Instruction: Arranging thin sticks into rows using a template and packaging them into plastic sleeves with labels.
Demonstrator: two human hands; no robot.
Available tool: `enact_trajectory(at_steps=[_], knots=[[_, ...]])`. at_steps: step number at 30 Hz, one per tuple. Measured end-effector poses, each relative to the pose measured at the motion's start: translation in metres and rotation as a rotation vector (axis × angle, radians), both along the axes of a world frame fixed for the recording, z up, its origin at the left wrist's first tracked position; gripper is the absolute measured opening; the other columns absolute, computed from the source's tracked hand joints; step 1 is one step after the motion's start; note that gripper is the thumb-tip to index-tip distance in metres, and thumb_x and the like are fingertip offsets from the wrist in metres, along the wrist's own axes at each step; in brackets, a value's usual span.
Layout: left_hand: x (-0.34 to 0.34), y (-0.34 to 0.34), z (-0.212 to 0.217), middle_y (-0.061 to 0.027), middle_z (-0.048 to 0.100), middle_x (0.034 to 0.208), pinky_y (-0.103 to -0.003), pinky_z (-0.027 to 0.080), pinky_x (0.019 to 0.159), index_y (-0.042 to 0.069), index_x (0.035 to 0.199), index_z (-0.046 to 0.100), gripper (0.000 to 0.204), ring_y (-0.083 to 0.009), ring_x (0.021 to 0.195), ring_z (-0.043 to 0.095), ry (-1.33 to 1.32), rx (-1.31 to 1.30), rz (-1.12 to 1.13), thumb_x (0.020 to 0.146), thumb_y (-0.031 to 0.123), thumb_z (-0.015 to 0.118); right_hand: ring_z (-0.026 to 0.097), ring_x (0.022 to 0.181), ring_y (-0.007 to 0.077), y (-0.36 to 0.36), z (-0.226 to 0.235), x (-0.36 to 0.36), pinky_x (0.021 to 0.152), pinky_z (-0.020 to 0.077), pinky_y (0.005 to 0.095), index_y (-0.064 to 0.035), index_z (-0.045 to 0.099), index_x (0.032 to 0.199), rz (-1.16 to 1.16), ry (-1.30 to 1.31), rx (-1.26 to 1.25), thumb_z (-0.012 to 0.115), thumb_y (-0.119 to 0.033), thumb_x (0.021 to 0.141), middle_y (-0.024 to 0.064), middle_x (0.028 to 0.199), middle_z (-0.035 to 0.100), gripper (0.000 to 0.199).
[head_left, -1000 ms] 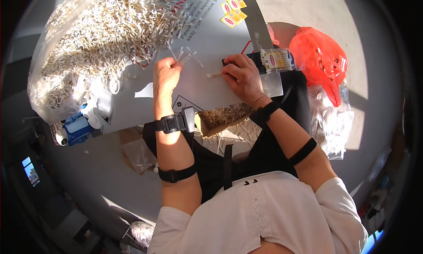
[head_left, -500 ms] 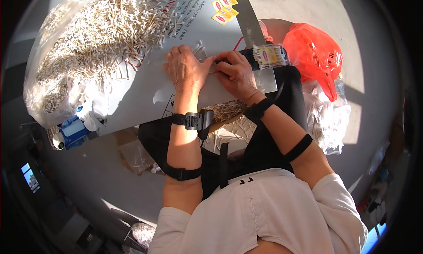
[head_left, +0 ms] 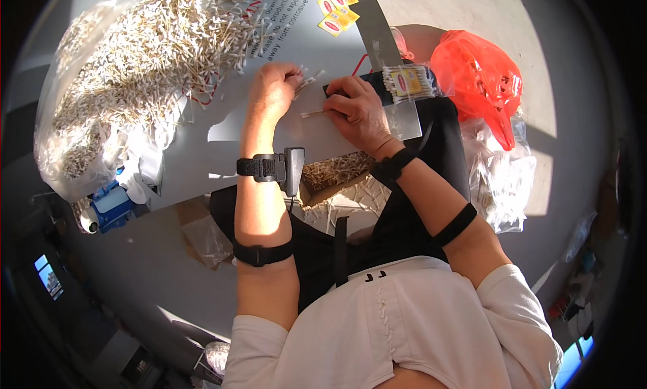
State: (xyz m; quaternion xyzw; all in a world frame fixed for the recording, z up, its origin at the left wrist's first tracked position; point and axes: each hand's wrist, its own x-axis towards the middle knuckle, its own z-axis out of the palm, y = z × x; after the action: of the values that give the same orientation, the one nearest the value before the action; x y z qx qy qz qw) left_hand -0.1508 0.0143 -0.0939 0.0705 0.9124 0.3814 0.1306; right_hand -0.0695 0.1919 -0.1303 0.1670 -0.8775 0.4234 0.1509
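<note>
Cotton swabs lie on the grey sheet-covered table by the fingertips of my left hand. Its fingers are curled in, closed on a few of them; my hand partly hides these. My right hand pinches a cotton swab between thumb and fingers, its tip pointing left toward my left hand; whether more than one is held I cannot tell. Just beyond my right hand, at the table's right edge, rests a clear pack of cotton swabs with a yellow label.
A large heap of loose cotton swabs spills from a clear bag at the left. Several yellow cards lie at the far edge. Right of the table are a red plastic bag and clear bags. Below the near edge, a box holds swabs.
My hands have come apart. The left has moved left and closed its fingers by the loose swabs; the right stays nearly in place, with a swab now showing in its pinch.
</note>
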Motion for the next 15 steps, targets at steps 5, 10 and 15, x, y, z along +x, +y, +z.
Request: enact_trajectory(at_steps=[5,10,15], knots=[[-0.016,-0.011,-0.005,-0.0144,0.067,0.083,-0.039,0.051,0.073,0.001,0.090,0.069,0.018,-0.0304,0.080,0.064,0.217,-0.120,-0.026,0.073,0.005,0.073,0.058,0.093,0.0248,-0.004,0.002,-0.001,0.081,0.0462,0.0364,-0.0102,0.064,0.074,0.009,-0.002,-0.017,0.070,-0.007,0.071,0.0034,0.094,0.059,0.008],[-0.007,-0.020,-0.013,-0.0125,0.066,0.086,-0.040,0.050,0.077,0.002,0.088,0.067,0.017,-0.0307,0.086,0.063,0.265,-0.076,0.077,0.072,0.001,0.072,0.058,0.093,0.0249,-0.002,0.001,0.000,0.081,0.0464,0.0364,-0.0102,0.064,0.074,0.000,0.000,-0.016,0.070,-0.006,0.070,0.0034,0.094,0.059,0.008],[0.006,-0.024,-0.016,-0.0115,0.064,0.087,-0.042,0.049,0.078,0.003,0.085,0.065,0.014,-0.0312,0.089,0.061,0.312,-0.115,0.023,0.072,-0.002,0.070,0.058,0.092,0.0249,-0.002,0.002,-0.001,0.080,0.0463,0.0364,-0.0100,0.064,0.074,0.002,0.004,-0.009,0.070,-0.006,0.070,0.0034,0.094,0.059,0.008]])
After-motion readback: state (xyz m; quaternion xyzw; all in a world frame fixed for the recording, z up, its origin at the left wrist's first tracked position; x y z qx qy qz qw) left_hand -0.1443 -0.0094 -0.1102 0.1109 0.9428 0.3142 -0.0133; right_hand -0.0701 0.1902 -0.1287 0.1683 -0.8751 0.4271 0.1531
